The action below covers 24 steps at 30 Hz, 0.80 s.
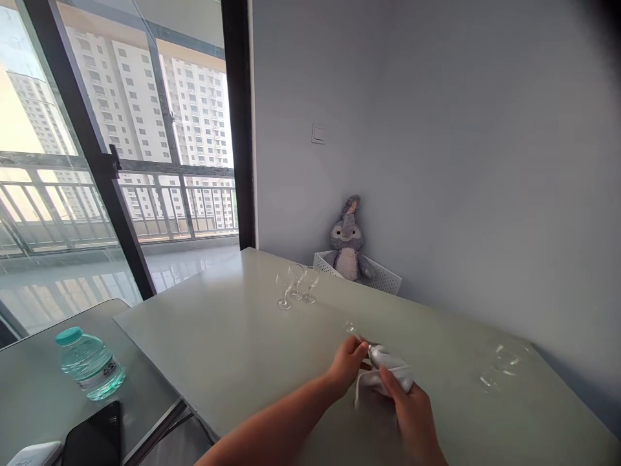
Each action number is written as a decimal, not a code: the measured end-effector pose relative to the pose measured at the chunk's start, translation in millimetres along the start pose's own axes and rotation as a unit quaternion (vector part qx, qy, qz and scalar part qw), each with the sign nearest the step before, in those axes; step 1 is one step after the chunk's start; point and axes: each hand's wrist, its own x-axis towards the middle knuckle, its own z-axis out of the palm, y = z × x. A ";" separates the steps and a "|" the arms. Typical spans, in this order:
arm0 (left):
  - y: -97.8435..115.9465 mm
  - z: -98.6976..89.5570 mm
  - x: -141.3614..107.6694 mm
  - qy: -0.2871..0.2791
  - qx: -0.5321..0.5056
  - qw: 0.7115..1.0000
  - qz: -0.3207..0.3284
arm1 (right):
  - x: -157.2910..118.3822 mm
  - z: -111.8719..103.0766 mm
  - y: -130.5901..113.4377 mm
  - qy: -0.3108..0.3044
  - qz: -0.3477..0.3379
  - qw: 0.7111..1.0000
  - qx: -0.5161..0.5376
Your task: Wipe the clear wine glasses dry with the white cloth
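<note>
Just above the table (pixel 233 349), my left hand (pixel 348 364) pinches a small stemmed glass (pixel 356 332) near its bowl, its round foot pointing up and to the left. My right hand (pixel 412 404) is closed on a white cloth (pixel 388 372), which wraps around the bowl and hides most of it. A loose end of the cloth hangs below my fingers. Three clear stemmed glasses stand upright close together behind my hands, one of them (pixel 284 291) nearest the left. Another clear glass (pixel 499 366) is on the right side of the table.
At the left, a lower surface (pixel 29 375) holds a water bottle (pixel 92 364), a black phone (pixel 94 437) and a white object (pixel 36 454). A plush toy (pixel 347 249) sits in a white basket (pixel 388 279) beyond the table, by the wall.
</note>
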 end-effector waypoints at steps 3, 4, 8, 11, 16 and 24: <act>10.5 1.7 -6.8 -0.093 -0.097 0.990 0.048 | 4.6 -4.4 -3.8 -0.030 0.071 0.978 0.192; 13.7 0.9 -8.2 -0.112 -0.114 0.986 0.050 | 5.3 -4.8 -4.2 -0.036 0.083 0.970 0.224; 17.3 -6.1 -6.5 -0.114 -0.113 0.986 0.030 | 2.0 -0.6 -1.7 -0.043 0.057 0.984 0.162; 10.1 -9.1 -0.3 -0.086 -0.091 0.992 -0.001 | -0.8 2.4 3.2 -0.010 -0.033 0.999 -0.041; -3.4 -6.7 4.7 -0.025 0.154 0.988 -0.001 | 6.5 -5.0 13.9 0.058 -0.237 0.917 -0.317; 19.0 -14.3 -8.4 -0.027 0.595 0.703 0.389 | 16.4 -34.9 -18.6 0.014 -0.143 0.920 -0.364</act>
